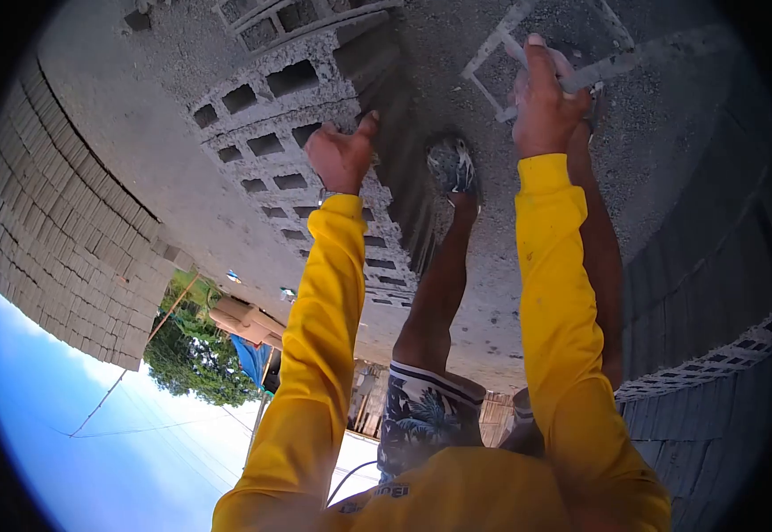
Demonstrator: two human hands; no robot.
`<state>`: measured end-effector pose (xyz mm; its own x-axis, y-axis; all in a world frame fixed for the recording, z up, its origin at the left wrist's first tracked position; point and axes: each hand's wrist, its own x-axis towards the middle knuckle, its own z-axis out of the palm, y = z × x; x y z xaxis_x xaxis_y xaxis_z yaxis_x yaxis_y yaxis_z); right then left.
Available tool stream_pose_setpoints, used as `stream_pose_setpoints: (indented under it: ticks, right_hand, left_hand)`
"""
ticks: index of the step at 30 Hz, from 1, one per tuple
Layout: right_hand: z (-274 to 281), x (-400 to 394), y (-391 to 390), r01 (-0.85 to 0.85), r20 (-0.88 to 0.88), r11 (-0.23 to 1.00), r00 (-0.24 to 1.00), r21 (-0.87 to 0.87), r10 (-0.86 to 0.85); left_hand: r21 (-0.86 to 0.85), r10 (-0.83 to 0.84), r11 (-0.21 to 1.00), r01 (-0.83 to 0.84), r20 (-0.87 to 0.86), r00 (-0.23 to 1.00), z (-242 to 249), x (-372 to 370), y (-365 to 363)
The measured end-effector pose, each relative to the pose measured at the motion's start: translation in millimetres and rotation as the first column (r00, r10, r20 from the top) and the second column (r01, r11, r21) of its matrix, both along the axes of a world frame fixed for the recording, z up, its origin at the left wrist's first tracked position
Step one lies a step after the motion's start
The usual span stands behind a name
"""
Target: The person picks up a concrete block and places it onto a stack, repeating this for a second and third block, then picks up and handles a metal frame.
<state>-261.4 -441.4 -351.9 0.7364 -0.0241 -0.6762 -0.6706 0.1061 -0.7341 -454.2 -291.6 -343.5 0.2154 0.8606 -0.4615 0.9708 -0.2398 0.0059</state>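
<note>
My right hand [545, 102] is wrapped round a bar of a grey, cement-caked metal frame [652, 58]. Open rectangles of the frame show above and beside the fingers, low over the gritty ground. My left hand [342, 158] is curled closed, thumb up, and overlaps a row of grey hollow concrete blocks [266, 111]. Whatever those fingers may hold is hidden, so I cannot tell what it is. Yellow sleeves cover both arms, with a band at the left wrist.
More hollow blocks [288, 16] lie at the top. A tall stack of blocks [58, 213] curves along the left, and another stack [705, 363] stands at the right. My shoe [451, 164] is on the dusty ground between the block row and the frame.
</note>
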Motion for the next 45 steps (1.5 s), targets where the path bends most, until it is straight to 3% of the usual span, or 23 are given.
stream_pose_setpoints:
  ticks: [2, 3, 4, 7, 10, 12, 14, 18, 19, 21, 22, 24, 25, 28, 32, 34, 35, 36, 39, 41, 43, 45]
  right_hand:
    - [-24, -24, 3, 0.021, 0.010, 1.000, 1.000, 0.022, -0.021]
    - [-19, -28, 7, -0.032, 0.028, 0.995, 0.999, -0.096, 0.035]
    - [-28, -33, 12, -0.030, 0.056, 0.998, 0.998, -0.062, 0.033]
    - [-53, -54, 12, -0.097, 0.119, 0.995, 0.988, 0.019, 0.094]
    - [-62, -66, 17, -0.101, 0.061, 0.994, 0.993, -0.046, 0.104]
    - [-49, -77, 19, -0.054, 0.048, 0.996, 0.997, -0.078, 0.058]
    - [-22, -75, 19, -0.074, 0.009, 0.990, 0.997, -0.120, 0.076]
    - [45, -57, 25, -0.220, 0.056, 0.943, 0.969, -0.249, 0.241]
    - [58, -53, 25, -0.328, 0.103, 0.902, 0.924, -0.281, 0.368]
    - [82, -48, 31, -0.537, 0.336, 0.710, 0.634, -0.457, 0.696]
    - [94, -46, 39, -0.564, 0.463, 0.559, 0.321, -0.608, 0.826]
    - [117, -53, 69, -0.496, 0.548, 0.411, -0.164, -0.765, 0.820]
    - [128, -63, 88, -0.485, 0.577, 0.404, -0.284, -0.776, 0.766]
    - [138, -104, 135, -0.634, 0.649, 0.331, -0.370, -0.699, 0.664]
    - [142, -165, 182, -0.606, 0.638, 0.260, -0.569, -0.752, 0.519]
    - [158, -194, 200, -0.715, 0.697, 0.196, -0.518, -0.671, 0.496]
    - [171, -208, 211, -0.817, 0.748, 0.162, -0.402, -0.553, 0.527]
    - [185, -219, 222, -0.895, 0.777, 0.090, -0.325, -0.437, 0.540]
    - [224, -246, 247, -0.981, 0.798, -0.186, -0.154, -0.054, 0.582]
    - [210, -255, 242, -0.957, 0.802, -0.216, -0.280, -0.192, 0.527]
    - [140, -267, 224, -0.873, 0.755, -0.019, -0.432, -0.487, 0.493]
    - [92, -291, 198, -0.831, 0.656, 0.134, -0.316, -0.540, 0.685]
  left_hand:
    - [-0.059, 0.060, 0.996, -0.060, -0.007, 0.998, 10, 9, 1]
    - [-0.074, 0.083, 0.994, -0.083, -0.002, 0.997, 15, 11, 2]
    - [-0.014, 0.077, 0.997, -0.076, 0.120, 0.990, 12, 4, 1]
    - [-0.065, 0.138, 0.989, -0.130, 0.150, 0.979, 8, -15, 7]
    - [-0.104, 0.111, 0.990, -0.096, 0.158, 0.981, 10, -15, 8]
    - [-0.013, 0.031, 0.999, -0.030, 0.070, 0.997, -2, -7, -3]
    - [0.205, -0.047, 0.978, 0.028, 0.086, 0.995, -11, -9, -13]
    - [0.156, -0.056, 0.987, 0.027, 0.184, 0.981, -11, -12, -17]
    - [0.123, -0.046, 0.992, 0.019, 0.217, 0.975, -6, -11, -16]
    - [0.121, -0.038, 0.993, 0.006, 0.267, 0.963, 0, -16, -13]
    - [0.147, -0.038, 0.989, -0.003, 0.280, 0.959, -2, -19, -15]
    - [0.162, -0.021, 0.986, -0.032, 0.315, 0.949, -6, -25, -20]
    - [0.156, -0.010, 0.987, -0.045, 0.336, 0.942, -8, -28, -22]
    - [0.172, 0.021, 0.980, -0.101, 0.416, 0.909, -8, -37, -24]
    - [0.293, 0.082, 0.919, -0.265, 0.516, 0.853, -37, -27, -34]
    - [0.222, 0.116, 0.941, -0.257, 0.502, 0.857, -24, -31, -35]
    - [0.188, 0.134, 0.947, -0.261, 0.508, 0.851, -21, -31, -34]
    - [0.154, 0.147, 0.953, -0.260, 0.515, 0.844, -19, -30, -31]
    - [0.121, 0.203, 0.961, -0.249, 0.302, 0.931, -22, -16, -31]
    - [0.279, 0.260, 0.892, -0.357, 0.329, 0.908, -30, -8, -32]
    - [0.292, 0.286, 0.867, -0.404, 0.373, 0.883, -32, -6, -28]
    - [0.288, 0.298, 0.855, -0.431, 0.409, 0.863, -35, -8, -28]
